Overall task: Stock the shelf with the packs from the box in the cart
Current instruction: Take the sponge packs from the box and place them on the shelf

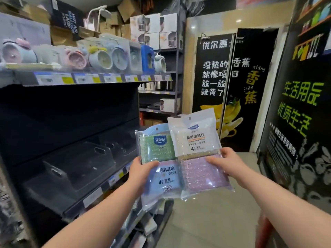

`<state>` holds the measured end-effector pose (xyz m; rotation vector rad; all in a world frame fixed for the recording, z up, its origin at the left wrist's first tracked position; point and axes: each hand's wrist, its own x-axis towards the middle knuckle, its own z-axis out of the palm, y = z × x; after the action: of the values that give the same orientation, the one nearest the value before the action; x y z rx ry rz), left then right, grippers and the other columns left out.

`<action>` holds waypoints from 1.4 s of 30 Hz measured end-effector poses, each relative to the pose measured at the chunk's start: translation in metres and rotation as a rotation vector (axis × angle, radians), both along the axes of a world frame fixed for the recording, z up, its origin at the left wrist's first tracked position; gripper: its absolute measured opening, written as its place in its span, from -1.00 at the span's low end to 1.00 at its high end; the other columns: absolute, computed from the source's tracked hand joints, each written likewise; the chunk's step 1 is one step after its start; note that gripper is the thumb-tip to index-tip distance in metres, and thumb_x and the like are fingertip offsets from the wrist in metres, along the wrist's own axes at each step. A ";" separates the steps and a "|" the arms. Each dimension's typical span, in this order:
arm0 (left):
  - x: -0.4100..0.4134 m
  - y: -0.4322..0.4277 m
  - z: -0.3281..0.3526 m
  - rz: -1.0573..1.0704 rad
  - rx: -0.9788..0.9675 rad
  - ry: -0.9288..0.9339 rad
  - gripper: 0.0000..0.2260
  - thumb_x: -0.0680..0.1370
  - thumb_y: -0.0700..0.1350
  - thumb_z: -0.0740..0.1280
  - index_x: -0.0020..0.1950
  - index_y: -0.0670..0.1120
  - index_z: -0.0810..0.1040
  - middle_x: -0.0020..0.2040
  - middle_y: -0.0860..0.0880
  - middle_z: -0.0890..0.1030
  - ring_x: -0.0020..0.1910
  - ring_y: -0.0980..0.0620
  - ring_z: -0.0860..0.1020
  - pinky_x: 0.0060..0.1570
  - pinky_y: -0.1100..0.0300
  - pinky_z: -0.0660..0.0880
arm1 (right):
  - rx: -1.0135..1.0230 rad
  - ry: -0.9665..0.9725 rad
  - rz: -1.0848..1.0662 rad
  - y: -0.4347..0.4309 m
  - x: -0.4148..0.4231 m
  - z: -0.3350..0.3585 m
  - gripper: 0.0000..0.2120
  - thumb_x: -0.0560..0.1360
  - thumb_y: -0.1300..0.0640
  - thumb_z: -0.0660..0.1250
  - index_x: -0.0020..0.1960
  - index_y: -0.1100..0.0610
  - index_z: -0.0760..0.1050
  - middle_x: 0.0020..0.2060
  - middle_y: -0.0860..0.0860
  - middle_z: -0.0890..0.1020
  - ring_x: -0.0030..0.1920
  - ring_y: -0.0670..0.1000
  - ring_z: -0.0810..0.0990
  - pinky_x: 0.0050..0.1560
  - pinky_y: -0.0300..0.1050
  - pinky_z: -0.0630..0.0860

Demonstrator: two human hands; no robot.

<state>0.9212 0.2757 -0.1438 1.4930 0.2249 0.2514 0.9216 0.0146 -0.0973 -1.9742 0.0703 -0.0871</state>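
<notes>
The left grip point(141, 170) pinches the blue-green pack point(157, 147) — the right grip point(228, 162) clasps the white-pink pack point(197, 140), edges overlapping, beside the dark shelf point(78, 204).

I see pastel round alarm clocks point(100, 59) up left, white appliance boxes point(152, 24) behind, a black banana poster point(234, 97) ahead.

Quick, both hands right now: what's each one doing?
Left hand: grips the blue-and-green pack.
Right hand: grips the white-and-pink pack.
</notes>
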 end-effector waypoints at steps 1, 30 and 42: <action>0.012 -0.005 -0.001 -0.019 0.002 0.005 -0.64 0.43 -0.27 0.44 0.20 -0.22 0.47 0.03 -0.15 0.64 -0.14 -0.01 0.62 -0.29 0.23 0.46 | 0.001 0.002 -0.009 -0.006 0.008 0.000 -0.48 0.39 0.12 0.48 0.26 0.16 0.36 0.12 0.10 0.56 0.08 0.10 0.59 0.15 0.08 0.54; 0.420 -0.025 -0.012 0.119 -0.120 0.029 -0.75 0.48 -0.26 0.33 0.15 -0.18 0.47 -0.09 -0.16 0.65 -0.24 -0.06 0.64 -0.34 0.14 0.52 | -0.032 -0.055 0.168 -0.007 0.464 -0.012 -0.53 0.40 0.09 0.48 0.24 0.13 0.43 0.09 0.05 0.59 0.04 0.06 0.60 0.00 -0.05 0.56; 0.536 -0.018 -0.008 0.469 -0.108 0.035 -0.69 0.50 -0.20 0.37 0.21 -0.13 0.39 0.00 -0.13 0.63 -0.08 -0.10 0.63 -0.14 0.04 0.55 | -0.070 -0.061 0.469 0.009 0.661 -0.014 -0.53 0.35 0.08 0.51 0.20 0.15 0.48 0.05 0.06 0.63 0.01 0.06 0.62 0.06 -0.02 0.56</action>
<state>1.4573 0.2580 -0.1520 1.3237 0.6093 0.5789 1.5829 0.0238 -0.1117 -2.0070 -0.4387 0.1576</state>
